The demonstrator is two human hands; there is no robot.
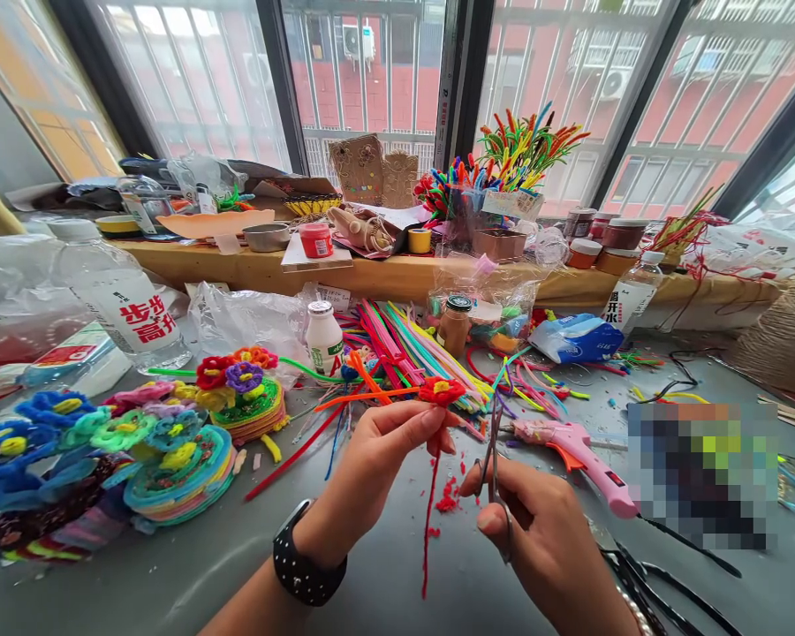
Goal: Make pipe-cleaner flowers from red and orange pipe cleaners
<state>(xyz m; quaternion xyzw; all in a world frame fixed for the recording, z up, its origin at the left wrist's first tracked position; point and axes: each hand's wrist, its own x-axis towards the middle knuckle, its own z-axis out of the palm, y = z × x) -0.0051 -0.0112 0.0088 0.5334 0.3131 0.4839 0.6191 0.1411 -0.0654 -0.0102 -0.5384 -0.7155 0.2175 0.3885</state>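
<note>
Between the fingers of my left hand (397, 437) is a red pipe-cleaner flower (441, 389) with a yellow centre. Its thin red stem (428, 521) hangs down below the fingers. My right hand (536, 512) has thumb and fingers in the handles of metal scissors (494, 468), blades pointing up, just right of the flower and apart from it. Red fuzzy clippings (448, 496) lie on the grey table (384, 565) beneath the hands. An orange pipe cleaner (364, 395) lies behind my left hand.
Finished pipe-cleaner flowers (123, 430) and round layered pieces (182, 477) stand at left. A pink glue gun (589, 450) lies right of the scissors. Behind are loose pipe cleaners (397, 340), a white bottle (324, 338) and a brown jar (455, 327). Black-handled tools (642, 574) lie front right.
</note>
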